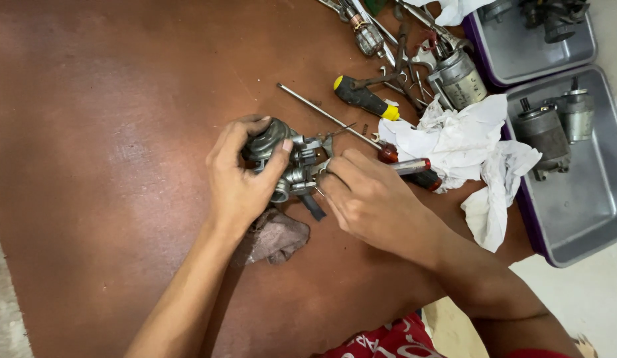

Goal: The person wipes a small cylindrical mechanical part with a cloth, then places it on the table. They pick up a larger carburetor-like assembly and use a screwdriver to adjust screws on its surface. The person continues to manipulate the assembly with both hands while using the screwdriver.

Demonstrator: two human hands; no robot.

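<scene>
My left hand (239,179) grips a small grey metal carburettor-like part (282,156) on the brown table, thumb over its front. My right hand (368,199) is closed beside it, fingertips pressed at the part's right side on a small fitting. A short black hose piece (313,207) hangs under the part. A red-handled screwdriver (405,164) lies just behind my right hand, its long shaft running up-left. A dirty brown rag (276,237) lies under my left wrist.
White crumpled cloth (464,142) lies right of the hands. A yellow-and-black screwdriver (365,99), pliers and metal parts (454,76) crowd the back. Two metal trays (574,199) with motor parts (544,129) sit at the right table edge.
</scene>
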